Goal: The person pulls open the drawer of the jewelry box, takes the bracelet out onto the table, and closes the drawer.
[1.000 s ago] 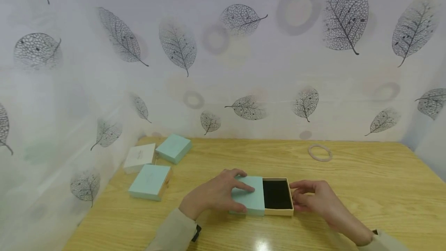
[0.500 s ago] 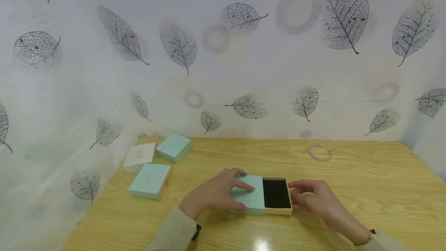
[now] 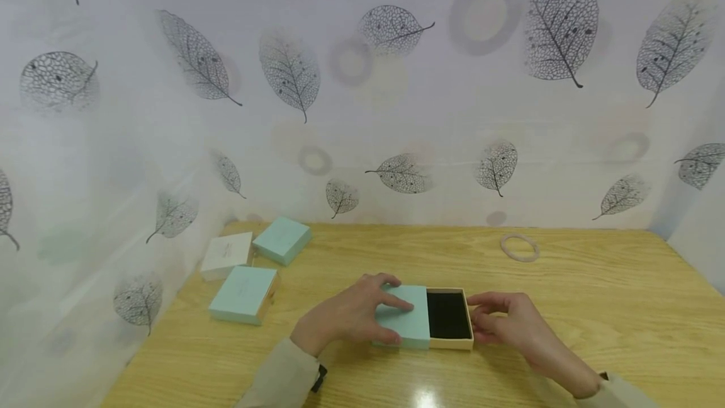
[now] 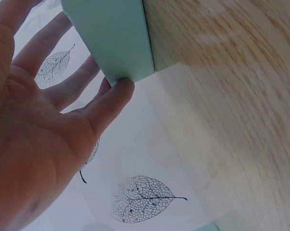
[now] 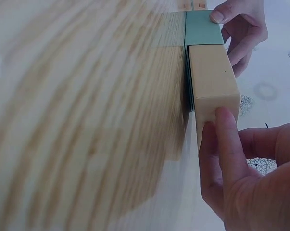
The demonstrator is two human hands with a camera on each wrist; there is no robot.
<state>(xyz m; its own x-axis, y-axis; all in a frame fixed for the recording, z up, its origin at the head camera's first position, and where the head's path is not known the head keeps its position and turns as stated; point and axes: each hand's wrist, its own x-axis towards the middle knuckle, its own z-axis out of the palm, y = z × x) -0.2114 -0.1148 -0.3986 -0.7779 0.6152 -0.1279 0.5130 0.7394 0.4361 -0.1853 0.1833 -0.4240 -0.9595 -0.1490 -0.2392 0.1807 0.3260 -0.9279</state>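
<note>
Between clamped left hand (image 3: 352,317) fingers, mint box sleeve (image 3: 417,327); against loosely bent right hand (image 3: 518,323) fingers, cream drawer (image 3: 451,344). Likely light, stiff card: hold sides.

The head view is lit softly and rather dimly, the wall (image 3: 396,118) left greyish. On the glossy table (image 3: 595,320), a small white glare is reflected in front of the box (image 3: 420,327), and faint shadow is cast along its near side. The white carton (image 3: 225,257), left of the box, is rendered too softly for its print to be read. Cooler tones are shown in both wrist views.
</note>
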